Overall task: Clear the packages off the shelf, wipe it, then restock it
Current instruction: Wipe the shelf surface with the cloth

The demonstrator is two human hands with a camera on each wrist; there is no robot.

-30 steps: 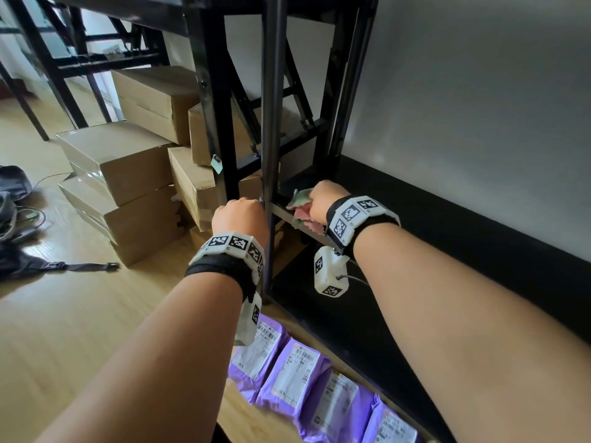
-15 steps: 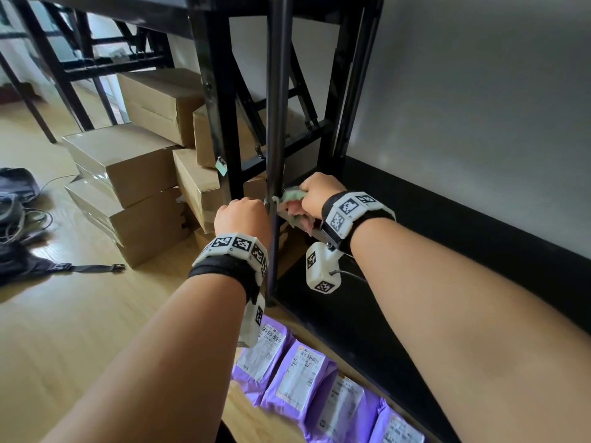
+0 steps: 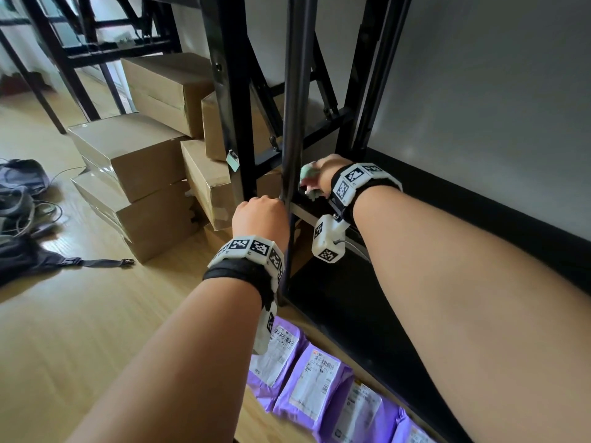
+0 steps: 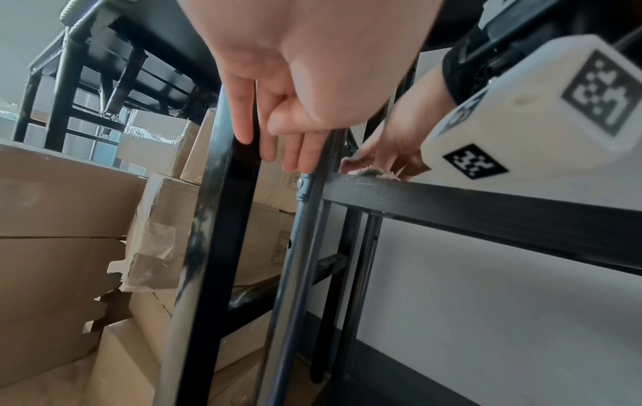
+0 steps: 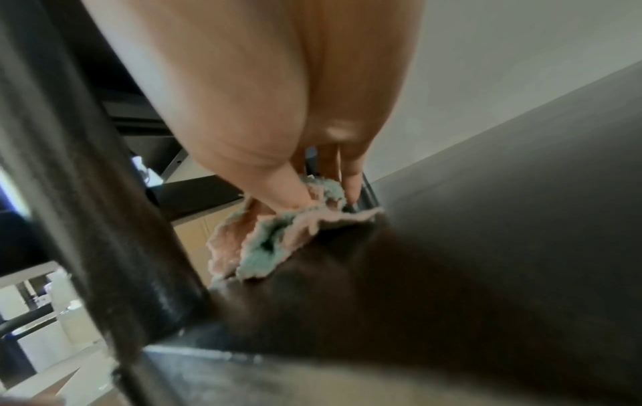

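Clearing done, wiping underway: right hand [image 3: 331, 171] clamped on cloth [image 3: 308, 174] at shelf [image 3: 335, 302] corner, left hand [image 3: 260, 215] curled round upright post [image 3: 295, 123], packages [image 3: 315, 382] floor-bound at 6 o'clock, restocking left.

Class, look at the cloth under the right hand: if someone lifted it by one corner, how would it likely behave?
The cloth would probably flop and hang, since it already lies crumpled in folds under the right hand. It looks fluffy, so likely light. Its nap probably drags rather than slides on the shelf.
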